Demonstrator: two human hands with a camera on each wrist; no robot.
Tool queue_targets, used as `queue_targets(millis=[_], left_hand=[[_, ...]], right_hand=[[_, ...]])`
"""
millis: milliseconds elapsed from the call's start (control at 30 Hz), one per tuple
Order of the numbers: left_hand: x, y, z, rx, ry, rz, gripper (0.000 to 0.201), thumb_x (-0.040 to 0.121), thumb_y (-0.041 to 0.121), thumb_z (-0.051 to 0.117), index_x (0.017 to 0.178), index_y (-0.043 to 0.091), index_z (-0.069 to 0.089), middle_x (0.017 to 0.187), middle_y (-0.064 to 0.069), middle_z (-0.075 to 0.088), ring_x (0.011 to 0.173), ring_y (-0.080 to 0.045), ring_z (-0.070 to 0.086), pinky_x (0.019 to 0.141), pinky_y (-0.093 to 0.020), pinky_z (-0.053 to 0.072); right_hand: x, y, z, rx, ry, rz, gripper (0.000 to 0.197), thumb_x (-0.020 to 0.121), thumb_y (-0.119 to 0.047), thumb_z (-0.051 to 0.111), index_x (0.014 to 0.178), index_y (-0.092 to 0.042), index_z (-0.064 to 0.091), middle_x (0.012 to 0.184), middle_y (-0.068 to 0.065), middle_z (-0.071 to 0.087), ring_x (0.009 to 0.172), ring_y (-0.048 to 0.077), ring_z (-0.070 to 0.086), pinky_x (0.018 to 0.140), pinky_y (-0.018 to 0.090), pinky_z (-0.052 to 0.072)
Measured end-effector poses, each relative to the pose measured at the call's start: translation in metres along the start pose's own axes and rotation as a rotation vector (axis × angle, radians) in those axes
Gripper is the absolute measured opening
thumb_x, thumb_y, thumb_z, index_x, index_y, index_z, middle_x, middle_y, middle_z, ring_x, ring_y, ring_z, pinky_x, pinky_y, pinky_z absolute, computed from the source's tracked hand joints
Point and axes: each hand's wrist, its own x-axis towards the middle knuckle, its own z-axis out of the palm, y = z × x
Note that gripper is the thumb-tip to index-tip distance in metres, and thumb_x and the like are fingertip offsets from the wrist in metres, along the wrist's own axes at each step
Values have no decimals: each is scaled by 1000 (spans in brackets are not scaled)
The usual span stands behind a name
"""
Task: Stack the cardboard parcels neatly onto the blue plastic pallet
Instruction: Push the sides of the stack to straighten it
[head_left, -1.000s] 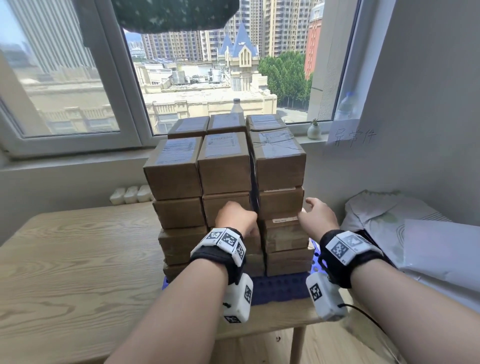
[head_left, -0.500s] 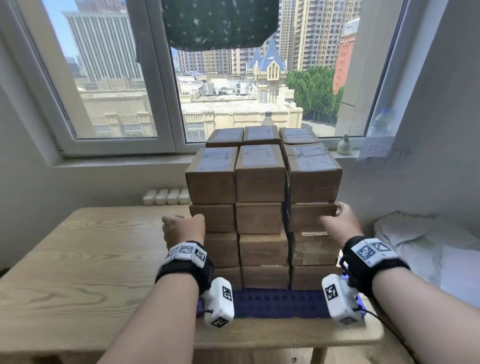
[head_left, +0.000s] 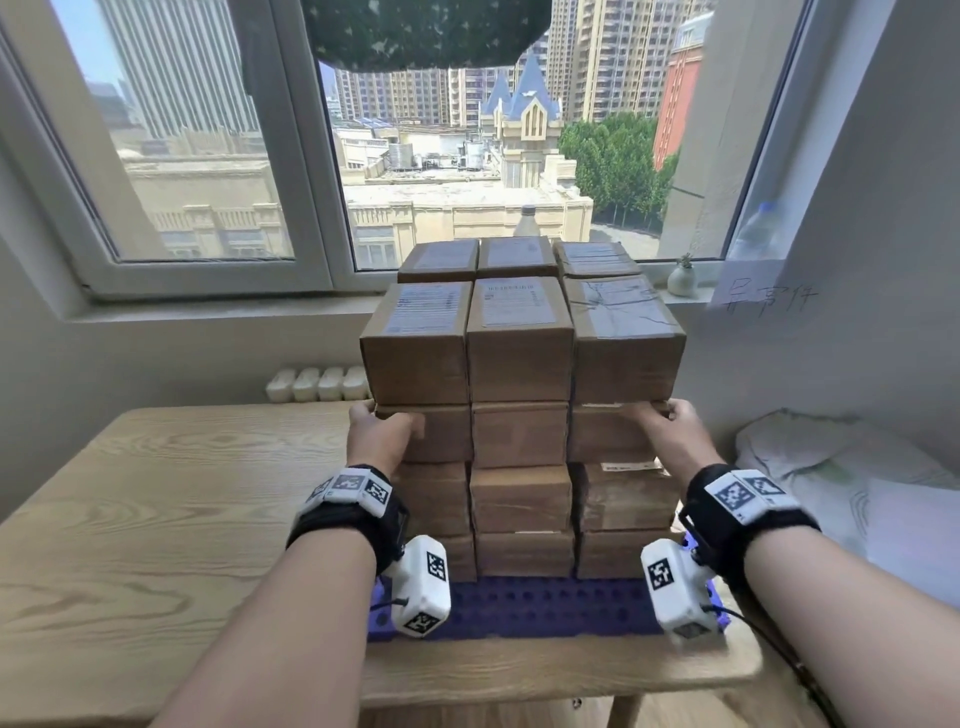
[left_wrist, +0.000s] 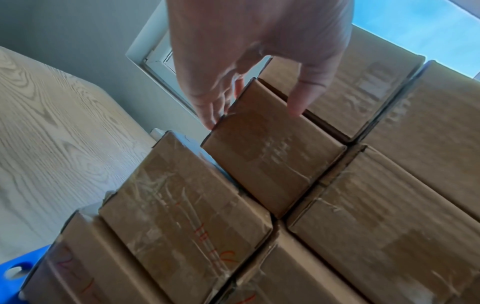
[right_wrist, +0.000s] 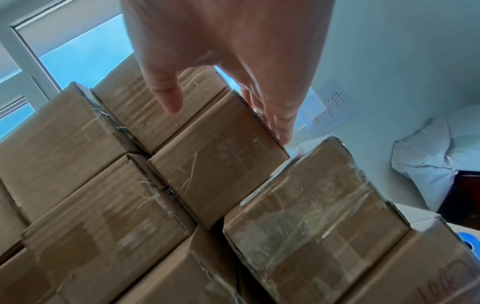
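Left hand risen onto stacked brown cardboard parcels' left corner, right hand on right corner, both hands' fingers straight, pressing inward

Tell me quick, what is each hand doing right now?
Left hand: open, straight fingers pressing the left side of the parcel stack.
Right hand: open, fingers flat against the stack's right side, holding nothing.
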Motion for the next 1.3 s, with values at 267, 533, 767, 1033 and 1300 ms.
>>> queue_targets(millis=[267,533,767,1033,1300], left_hand=[[5,-3,4,20,26,66,71,48,20,63,119,16,59,103,-6,69,98,-30,61,71,-30,44],[2,-4,0,81,36,95,45,44,24,58,88,21,64,84,-3,65,79,-28,57,55,-25,40],[-2,-6,-3,100,42,105,45,42,26,59,86,19,64,84,-2,67,83,-28,59,71,-33,44],[-4,-3,-1,40,20,82,67,42,30,61,107,16,65,95,-2,70,93,-28,63,85,-36,51],[-7,32,-9,-178,42,277,118,58,60,75,155,24,18,151,-9,38,136,-21,41,116,-42,32]], right_hand=[[11,4,1,37,12,-33,35,89,-36,62,111,-9,67,107,7,68,106,27,61,97,39,43],[12,7,-3,47,11,-51,21,94,-25,56,100,-8,66,102,14,66,99,30,59,91,40,44],[6,8,-9,32,12,-63,17,93,-23,57,95,-8,65,98,13,64,93,25,56,86,36,41],[-11,-1,-12,13,-2,-49,20,89,-22,61,105,-11,66,95,4,66,95,24,58,82,31,40],[-17,-45,-26,153,47,-168,103,60,-73,60,144,-18,42,136,3,55,123,18,53,108,38,38]])
